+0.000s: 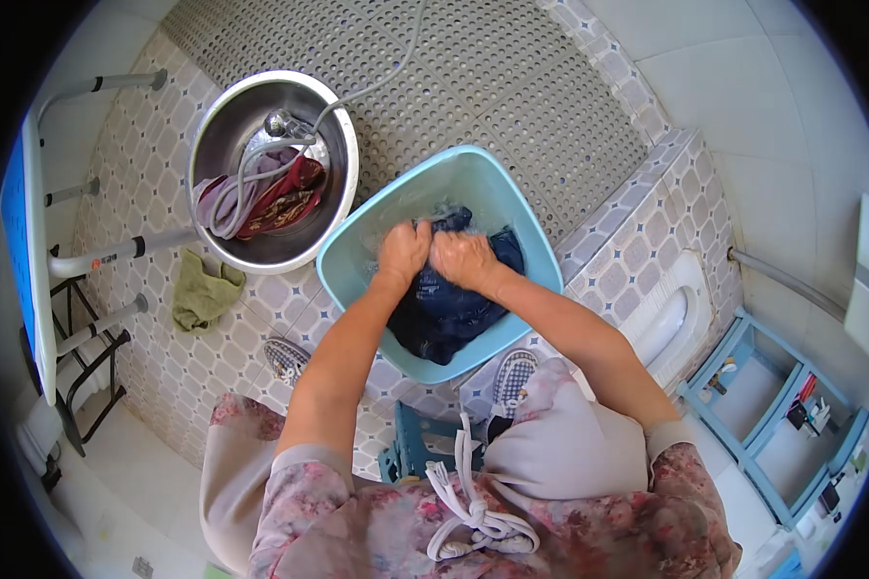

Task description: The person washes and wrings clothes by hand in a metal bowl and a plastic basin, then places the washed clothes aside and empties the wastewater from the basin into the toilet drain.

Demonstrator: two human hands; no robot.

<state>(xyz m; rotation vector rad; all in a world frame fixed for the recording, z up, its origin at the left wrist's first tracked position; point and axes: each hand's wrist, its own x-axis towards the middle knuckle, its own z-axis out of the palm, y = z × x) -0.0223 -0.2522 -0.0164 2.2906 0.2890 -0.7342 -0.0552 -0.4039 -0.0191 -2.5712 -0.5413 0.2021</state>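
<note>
A light-blue plastic basin [357, 217] stands on the floor in front of me, with water and dark navy clothing [459, 299] in it. Both my hands are inside the basin, side by side near its middle. My left hand [405, 253] is closed in a fist around a bunch of the wet dark cloth. Close beside it, my right hand [462, 259] also grips the cloth, knuckles upward. The garment's exact kind cannot be made out. Part of it is bunched up between the two fists, and the rest spreads toward me and to the right.
Left of the basin, a metal bowl [350, 145] holds purple and red cloths and a shower hose [396, 69]. A green cloth [206, 291] lies on the tiles. A squat toilet [668, 314] and a blue shelf rack [743, 436] are at right; a metal-legged seat [31, 251] is at left.
</note>
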